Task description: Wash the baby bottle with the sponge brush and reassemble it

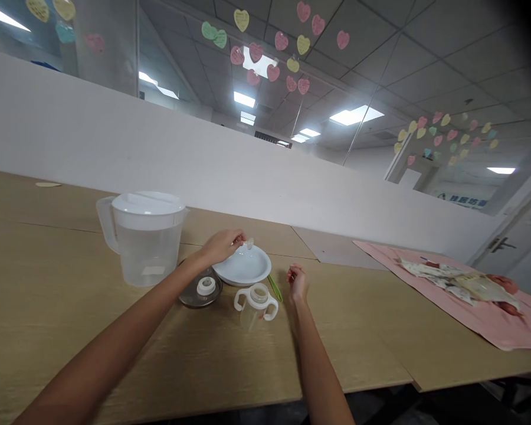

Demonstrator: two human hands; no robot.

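My left hand [225,245] reaches over the white bowl [243,268]. Between its thumb and fingers it pinches a small translucent piece [250,243], rounded at the end, too small to name surely. My right hand [297,283] rests on the table to the right of the bowl, its fingers curled in and nothing visible in them. In front of the bowl stands a clear baby bottle [252,316] with two white handles and no lid on. A round metal dish [199,300] left of the bottle bears a white bottle collar with a nipple [206,286]. A green strip-like thing [275,288] lies beside the bowl.
A large translucent pitcher [150,242] with a white lid, containing liquid, stands at the left, close to my left forearm. On the right, a doll [478,286] in pale clothes lies on a pink cloth [491,333]. A white wall [230,183] borders the table's back edge.
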